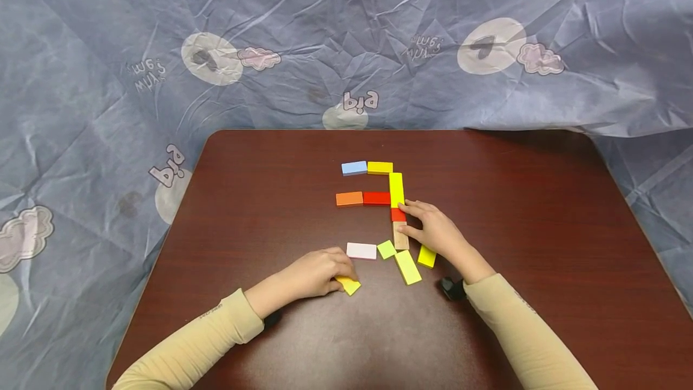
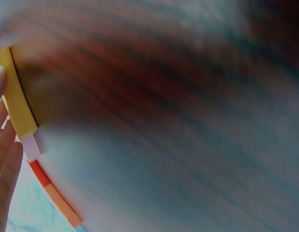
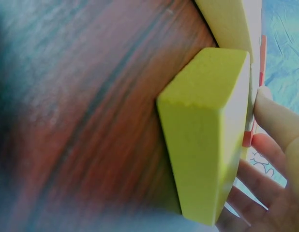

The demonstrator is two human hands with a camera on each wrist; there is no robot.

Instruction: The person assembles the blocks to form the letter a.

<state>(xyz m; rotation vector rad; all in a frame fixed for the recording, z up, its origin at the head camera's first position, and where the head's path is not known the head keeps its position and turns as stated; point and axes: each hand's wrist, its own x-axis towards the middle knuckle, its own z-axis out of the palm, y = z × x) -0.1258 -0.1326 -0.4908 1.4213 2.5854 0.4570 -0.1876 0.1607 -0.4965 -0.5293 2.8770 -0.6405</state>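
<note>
The wooden block (image 1: 401, 237) is pinched by the right hand (image 1: 435, 230) at the foot of the column under the red block (image 1: 397, 215), its long axis running away from the person. A yellow block (image 1: 349, 285) is gripped by the left hand (image 1: 316, 271), set farther off.

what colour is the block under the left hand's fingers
Yellow. The block under the left hand shows best in the head view, lying flat on the dark table.

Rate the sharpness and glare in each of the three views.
Head view: sharp, with soft glare on the table near the bottom edge. Left wrist view: tabletop smeared and blurred, only the yellow block edge reads clearly. Right wrist view: yellow-green block fairly sharp, wood at left out of focus.
</note>
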